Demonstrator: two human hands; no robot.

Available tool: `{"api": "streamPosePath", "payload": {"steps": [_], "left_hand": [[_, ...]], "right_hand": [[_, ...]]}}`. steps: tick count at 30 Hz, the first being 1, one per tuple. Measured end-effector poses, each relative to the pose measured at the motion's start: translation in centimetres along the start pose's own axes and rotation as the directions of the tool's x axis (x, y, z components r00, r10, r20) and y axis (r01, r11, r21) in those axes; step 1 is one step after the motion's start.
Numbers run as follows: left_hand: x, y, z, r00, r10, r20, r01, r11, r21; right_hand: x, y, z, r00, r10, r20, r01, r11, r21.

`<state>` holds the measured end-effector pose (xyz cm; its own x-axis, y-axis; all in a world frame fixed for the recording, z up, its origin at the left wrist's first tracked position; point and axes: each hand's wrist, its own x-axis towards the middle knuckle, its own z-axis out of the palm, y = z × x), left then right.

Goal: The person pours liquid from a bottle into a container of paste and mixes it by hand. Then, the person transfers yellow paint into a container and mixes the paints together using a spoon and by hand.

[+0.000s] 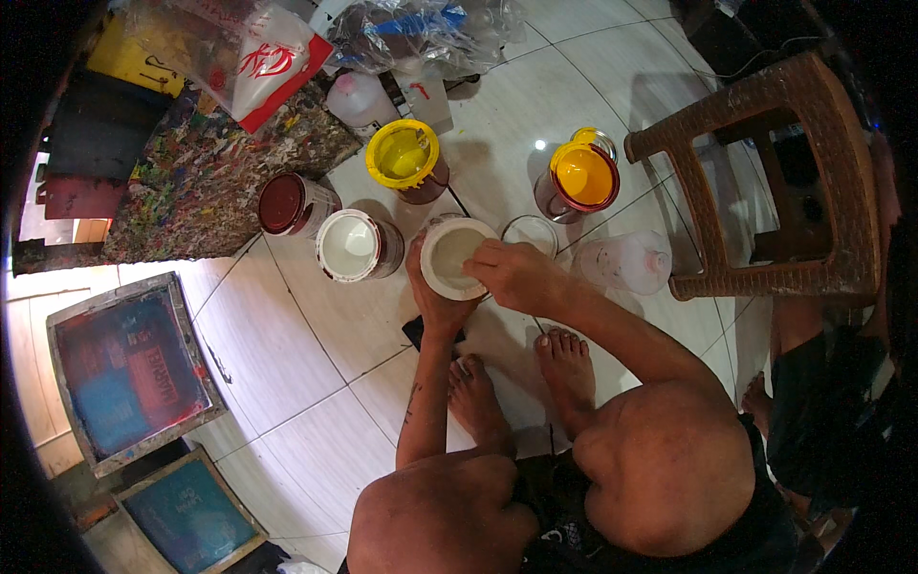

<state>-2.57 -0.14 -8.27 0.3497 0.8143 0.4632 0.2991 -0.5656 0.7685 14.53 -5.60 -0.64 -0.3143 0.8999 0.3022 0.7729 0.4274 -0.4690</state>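
A white round tub [427,260] with pale contents is held up above the tiles between my feet. The fingers of my left hand [443,311] wrap around its side and underside. My right hand [521,275] is closed at the right part of the opening, its fingertips over the inside; what they hold, if anything, is hidden. Just left stands a can of white paint [387,256], with a closed dark red can [285,204] beside it. Beyond the tub is a can smeared with yellow paint [427,189]. Farther right is a can of orange-yellow paint [552,199].
A clear round lid [532,232] and a translucent bottle [626,263] lie right of the tub. A brown plastic stool [846,191] stands at right, near another person's leg [798,320]. Framed screens [134,359] lie at left. A paint-crusted block [220,182] and plastic bags [258,72] are at far left.
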Motion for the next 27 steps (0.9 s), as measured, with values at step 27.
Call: {"api": "streamPosePath", "payload": {"steps": [27], "left_hand": [[0.0,0.0,0.1,1.0,0.003,-0.018,-0.004,0.998,-0.07]], "right_hand": [[-0.5,0.9,-0.2,0.991,-0.084,0.103,0.084,0.996,0.01]]}}
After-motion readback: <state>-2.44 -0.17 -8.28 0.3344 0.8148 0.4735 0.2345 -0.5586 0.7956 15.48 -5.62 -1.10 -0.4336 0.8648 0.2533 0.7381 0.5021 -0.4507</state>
